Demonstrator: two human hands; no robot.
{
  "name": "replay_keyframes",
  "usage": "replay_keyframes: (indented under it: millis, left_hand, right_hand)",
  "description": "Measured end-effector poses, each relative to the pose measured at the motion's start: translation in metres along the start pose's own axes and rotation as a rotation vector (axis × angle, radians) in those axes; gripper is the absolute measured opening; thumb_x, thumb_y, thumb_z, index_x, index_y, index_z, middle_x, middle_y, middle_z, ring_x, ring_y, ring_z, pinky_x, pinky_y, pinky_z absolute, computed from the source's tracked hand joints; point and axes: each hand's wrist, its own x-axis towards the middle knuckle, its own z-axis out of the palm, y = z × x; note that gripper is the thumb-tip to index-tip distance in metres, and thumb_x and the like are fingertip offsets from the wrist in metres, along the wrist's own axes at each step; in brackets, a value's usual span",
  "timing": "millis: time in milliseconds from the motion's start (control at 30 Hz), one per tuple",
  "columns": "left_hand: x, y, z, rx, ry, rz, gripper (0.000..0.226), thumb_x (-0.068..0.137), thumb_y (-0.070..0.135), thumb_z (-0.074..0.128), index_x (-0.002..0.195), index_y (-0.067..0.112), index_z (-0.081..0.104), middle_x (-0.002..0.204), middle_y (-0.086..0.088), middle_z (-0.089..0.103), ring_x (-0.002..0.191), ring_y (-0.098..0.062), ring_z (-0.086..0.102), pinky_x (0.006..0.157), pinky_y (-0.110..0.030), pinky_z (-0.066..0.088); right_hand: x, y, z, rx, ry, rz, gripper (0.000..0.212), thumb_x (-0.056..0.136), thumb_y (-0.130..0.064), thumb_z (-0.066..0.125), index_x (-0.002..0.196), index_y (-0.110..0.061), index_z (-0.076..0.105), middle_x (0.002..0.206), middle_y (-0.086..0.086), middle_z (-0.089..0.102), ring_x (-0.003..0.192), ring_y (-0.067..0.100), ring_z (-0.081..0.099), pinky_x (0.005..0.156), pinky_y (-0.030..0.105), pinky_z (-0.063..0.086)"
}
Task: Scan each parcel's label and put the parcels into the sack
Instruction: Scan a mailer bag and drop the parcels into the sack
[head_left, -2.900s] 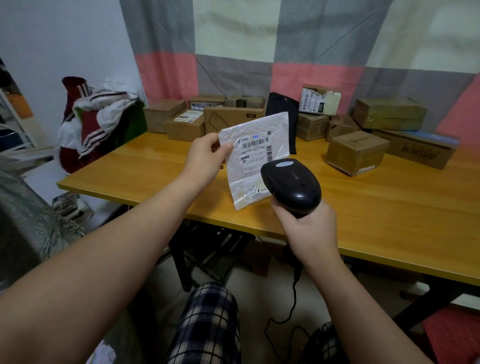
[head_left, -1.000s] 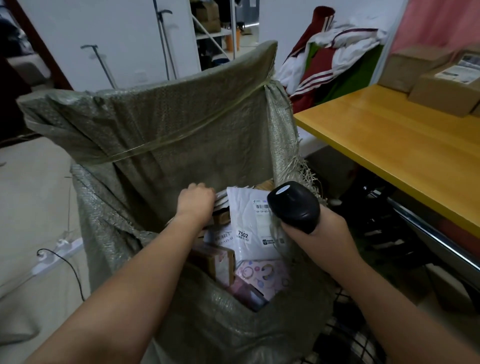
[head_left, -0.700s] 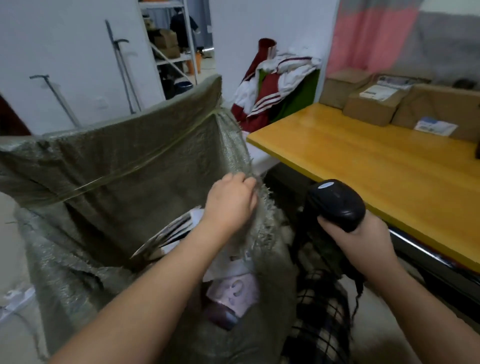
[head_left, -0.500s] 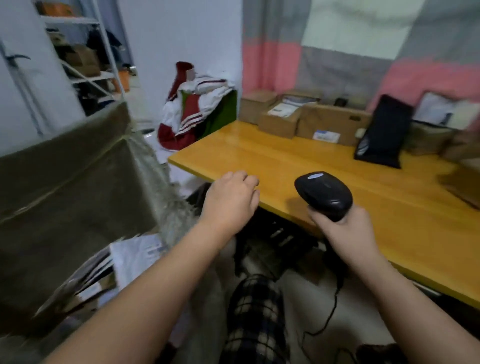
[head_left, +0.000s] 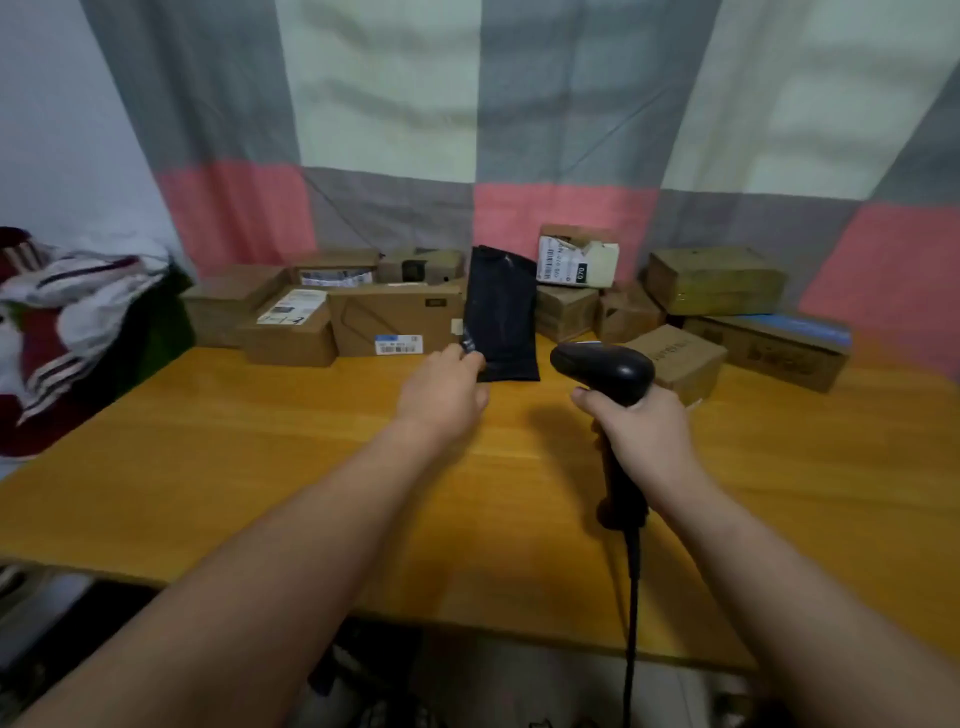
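Nearest me, the black cable (head_left: 631, 597) hangs from the scanner's handle over the front edge of the wooden table (head_left: 234, 457). My right hand (head_left: 644, 431) is wrapped tight round that handle, holding the scanner (head_left: 605, 366) above the tabletop with its head pointing away and to the left.

A little further out, my left hand (head_left: 441, 389) reaches to the lower left corner of the black pouch (head_left: 501, 317), which stands upright against the parcels behind it. My fingertips are at that corner, but the back of my hand hides them, so I cannot tell whether they have closed on it.

Just beside the scanner head on the right sits a small brown box (head_left: 675, 358), its faint print too blurred to read. Left of the pouch is a wide brown box (head_left: 395, 317) with a blue-and-white barcode label (head_left: 398, 344), also unreadable. Behind the pouch, a white carton (head_left: 576, 260) rests on other boxes; its label shows "070". At the far right lies a long box with a blue top (head_left: 769, 343). A checked curtain (head_left: 519, 130) hangs behind everything.
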Motion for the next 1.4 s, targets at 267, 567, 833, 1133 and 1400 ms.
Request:
replay_keyframes:
  millis: [267, 567, 833, 1133, 1400]
  left_hand:
    - [0.103, -0.027, 0.079, -0.567, -0.136, -0.506, 0.076, 0.087, 0.048, 0.063, 0.139, -0.001, 0.036, 0.139, -0.018, 0.045, 0.124, -0.035, 0.046, 0.096, -0.038, 0.041]
    - [0.127, -0.028, 0.095, -0.706, 0.012, -0.478, 0.025, 0.096, 0.019, 0.054, 0.112, 0.003, 0.065, 0.11, -0.013, 0.066, 0.103, -0.031, 0.061, 0.088, -0.037, 0.05]
    - [0.056, -0.016, -0.001, -0.129, 0.107, 0.073, 0.013, 0.098, 0.009, 0.042, 0.107, 0.014, 0.049, 0.084, -0.005, 0.059, 0.068, -0.022, 0.055, 0.054, -0.035, 0.044]
    - [-0.108, -0.007, 0.007, 0.263, -0.36, 0.491, 0.037, 0.094, 0.015, 0.044, 0.128, 0.029, 0.042, 0.123, 0.0, 0.06, 0.108, -0.021, 0.058, 0.08, -0.035, 0.049]
    - [-0.142, -0.012, 0.006, -0.197, -0.348, 0.196, 0.034, 0.096, 0.055, 0.032, 0.094, 0.027, 0.051, 0.093, 0.004, 0.061, 0.091, -0.019, 0.058, 0.077, -0.039, 0.047]
  right_hand:
    - [0.068, 0.018, 0.014, -0.027, 0.068, 0.016, 0.016, 0.08, -0.034, 0.074, 0.075, -0.028, 0.059, 0.07, -0.006, 0.062, 0.07, 0.005, 0.056, 0.058, 0.02, 0.036]
    - [0.07, 0.028, 0.014, 0.026, 0.031, 0.009, 0.013, 0.08, -0.03, 0.074, 0.082, -0.031, 0.061, 0.074, -0.007, 0.063, 0.076, 0.005, 0.058, 0.063, 0.02, 0.039]
    - [0.025, 0.001, -0.017, 0.165, -0.049, 0.085, 0.017, 0.079, -0.032, 0.073, 0.089, -0.019, 0.068, 0.085, 0.018, 0.067, 0.083, 0.034, 0.065, 0.084, 0.049, 0.051]
    - [-0.059, 0.032, -0.029, 0.093, -0.111, 0.126, 0.009, 0.079, -0.028, 0.076, 0.078, -0.025, 0.067, 0.059, -0.009, 0.065, 0.067, 0.015, 0.063, 0.059, 0.026, 0.042]
    - [-0.095, 0.044, -0.018, 0.14, -0.135, 0.095, 0.018, 0.08, -0.023, 0.075, 0.092, -0.034, 0.066, 0.089, -0.015, 0.068, 0.085, -0.004, 0.059, 0.066, 0.016, 0.041]
